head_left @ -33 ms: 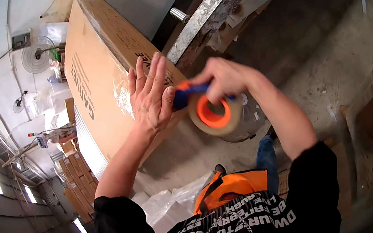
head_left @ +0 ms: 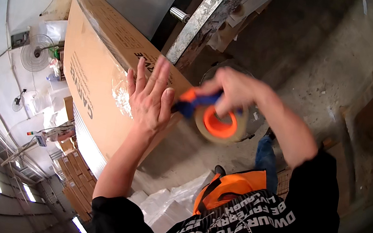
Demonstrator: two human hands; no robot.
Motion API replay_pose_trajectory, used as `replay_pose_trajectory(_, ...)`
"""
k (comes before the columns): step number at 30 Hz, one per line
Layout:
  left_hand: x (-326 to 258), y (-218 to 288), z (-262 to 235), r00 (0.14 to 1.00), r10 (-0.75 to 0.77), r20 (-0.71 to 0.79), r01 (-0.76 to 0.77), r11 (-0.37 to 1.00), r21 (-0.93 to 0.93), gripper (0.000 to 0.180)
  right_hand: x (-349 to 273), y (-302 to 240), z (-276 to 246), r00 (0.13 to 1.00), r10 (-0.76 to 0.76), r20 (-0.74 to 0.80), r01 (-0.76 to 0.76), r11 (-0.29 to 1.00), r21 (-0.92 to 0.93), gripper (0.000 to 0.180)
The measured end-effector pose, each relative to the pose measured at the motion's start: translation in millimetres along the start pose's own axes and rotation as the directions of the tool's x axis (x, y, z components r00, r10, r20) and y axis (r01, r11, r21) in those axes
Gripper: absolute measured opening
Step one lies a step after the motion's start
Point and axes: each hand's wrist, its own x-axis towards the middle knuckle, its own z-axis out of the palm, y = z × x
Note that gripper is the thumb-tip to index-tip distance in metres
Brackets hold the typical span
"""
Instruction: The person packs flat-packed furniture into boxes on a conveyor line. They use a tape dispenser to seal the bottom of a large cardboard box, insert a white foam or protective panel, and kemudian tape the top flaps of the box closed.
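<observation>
A large cardboard box with dark print stands tilted across the left and middle of the view, clear tape shining along its edge. My left hand lies on the box near that edge, fingers stretched out and holding nothing. My right hand, a little blurred, is closed round a blue and orange tape dispenser. A roll of tape with an orange core sits in the dispenser. The dispenser's front end is close to the box's right edge, beside my left thumb; whether it touches the box I cannot tell.
Beyond the box runs a worn metal frame with a roller. White wrapped packages are near my body, beside an orange bag-like item. Fans and stacked cartons stand at the left.
My right hand has moved slightly right and toward me with the tape dispenser, away from the box edge. My left hand stays on the box, its fingers shifting slightly.
</observation>
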Motion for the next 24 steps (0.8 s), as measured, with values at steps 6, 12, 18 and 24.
replay_pose_trajectory(6,4,10,-4,0.996,0.075,-0.038,-0.077,0.996,-0.048,0.048,17,-38,135,0.954,0.032,0.299,0.092,0.915,-0.394,0.04)
replay_pose_trajectory(12,7,14,-3,0.998,0.056,-0.005,-0.056,0.995,-0.077,0.034,38,116,266,0.958,-0.034,0.286,0.109,0.962,-0.252,0.05)
replay_pose_trajectory(18,5,11,-5,0.998,0.027,-0.059,-0.033,0.992,-0.119,0.022,-58,92,66,0.934,0.189,-0.304,0.055,0.764,0.643,0.068)
replay_pose_trajectory(24,-1,-6,13,0.975,0.023,-0.223,-0.06,0.986,-0.157,0.049,-40,9,-39,0.758,0.075,-0.647,0.415,0.71,0.569,0.074)
